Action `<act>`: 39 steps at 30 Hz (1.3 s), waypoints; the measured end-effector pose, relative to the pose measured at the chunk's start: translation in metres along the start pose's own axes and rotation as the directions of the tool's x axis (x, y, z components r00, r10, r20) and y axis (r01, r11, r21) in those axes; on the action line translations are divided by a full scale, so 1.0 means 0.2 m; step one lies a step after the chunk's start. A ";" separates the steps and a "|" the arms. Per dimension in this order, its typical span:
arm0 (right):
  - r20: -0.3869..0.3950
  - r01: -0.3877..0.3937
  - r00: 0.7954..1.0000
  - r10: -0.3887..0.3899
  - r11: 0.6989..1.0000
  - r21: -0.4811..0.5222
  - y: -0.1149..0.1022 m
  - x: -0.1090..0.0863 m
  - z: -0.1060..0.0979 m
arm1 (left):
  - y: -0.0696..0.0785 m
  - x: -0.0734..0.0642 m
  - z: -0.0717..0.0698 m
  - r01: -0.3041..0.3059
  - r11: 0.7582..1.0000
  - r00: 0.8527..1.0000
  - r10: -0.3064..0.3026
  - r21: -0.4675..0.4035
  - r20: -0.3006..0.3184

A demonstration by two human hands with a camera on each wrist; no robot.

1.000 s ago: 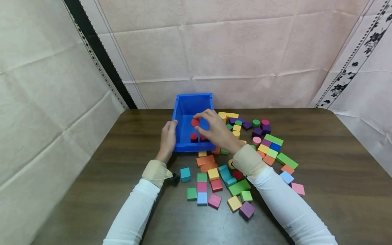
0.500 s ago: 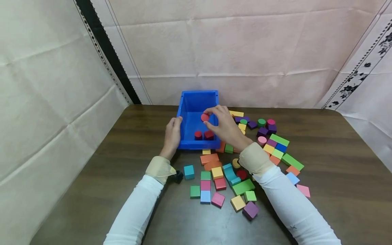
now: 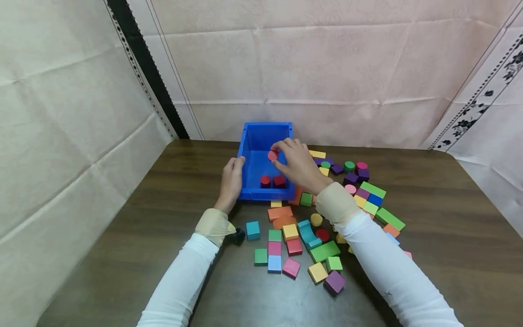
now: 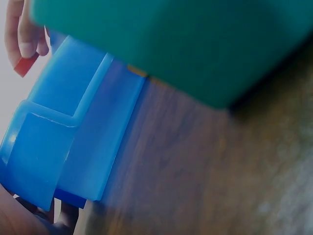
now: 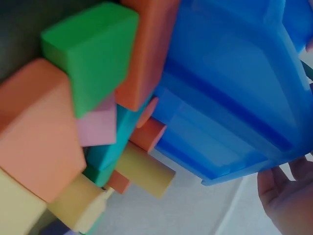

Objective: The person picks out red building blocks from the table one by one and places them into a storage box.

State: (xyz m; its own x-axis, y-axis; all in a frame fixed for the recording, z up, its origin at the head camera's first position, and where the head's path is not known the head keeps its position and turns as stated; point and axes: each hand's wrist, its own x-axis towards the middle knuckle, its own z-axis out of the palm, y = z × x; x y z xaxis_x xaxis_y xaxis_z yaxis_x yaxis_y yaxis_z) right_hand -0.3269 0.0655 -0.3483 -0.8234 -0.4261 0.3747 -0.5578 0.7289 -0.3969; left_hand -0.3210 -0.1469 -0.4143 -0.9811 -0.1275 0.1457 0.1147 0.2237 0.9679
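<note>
A blue plastic bin (image 3: 258,197) stands near the table's far edge. My left hand (image 3: 232,179) grips its left wall, thumb at the rim; part of that hand (image 4: 14,215) shows low in the left wrist view. Over the bin's opening, my right hand (image 3: 300,164) pinches a small red cylinder (image 3: 272,156) between thumb and fingers. The same red piece (image 4: 24,66) peeks out below the fingers in the left wrist view. On the bin floor lie another red cylinder (image 3: 265,182) and a red block (image 3: 279,182).
Many coloured wooden blocks lie to the bin's right and in front of it, among them a purple cube (image 3: 334,282), a teal curved block (image 3: 307,233) and a red round piece (image 3: 323,234). A green block (image 4: 195,44) looms close in the left wrist view.
The head view has shifted, so the bin appears farther right. My right hand, still pinching the red cylinder, has drifted slightly right and toward the bin's far side. My left hand keeps its grip.
</note>
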 end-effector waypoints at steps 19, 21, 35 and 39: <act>0.123 -0.043 0.989 0.078 0.963 -0.266 0.00 0.12 -0.01 | 0.02 0.04 0.04 0.004 1.000 1.000 -0.005 0.011 0.026; 0.119 -0.048 0.989 0.086 0.955 -0.292 0.00 0.12 0.00 | 0.02 0.04 0.04 0.007 1.000 0.999 -0.008 0.014 0.035; 0.143 -0.001 0.988 0.065 0.913 -0.407 -0.05 0.14 0.07 | -0.02 0.01 -0.01 -0.001 1.000 1.000 0.002 -0.008 0.009; 0.170 0.005 0.982 0.078 0.897 -0.443 -0.06 0.14 0.08 | -0.03 0.01 0.00 -0.013 1.000 1.000 0.012 -0.015 -0.009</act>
State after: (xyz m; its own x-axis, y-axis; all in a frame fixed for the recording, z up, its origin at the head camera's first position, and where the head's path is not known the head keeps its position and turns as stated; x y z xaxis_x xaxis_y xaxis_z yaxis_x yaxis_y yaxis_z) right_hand -0.3457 0.0366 -0.3468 -0.8701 -0.4526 0.1951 -0.4584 0.8886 0.0171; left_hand -0.3238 -0.1484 -0.4189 -0.9781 -0.1334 0.1596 0.1294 0.2107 0.9690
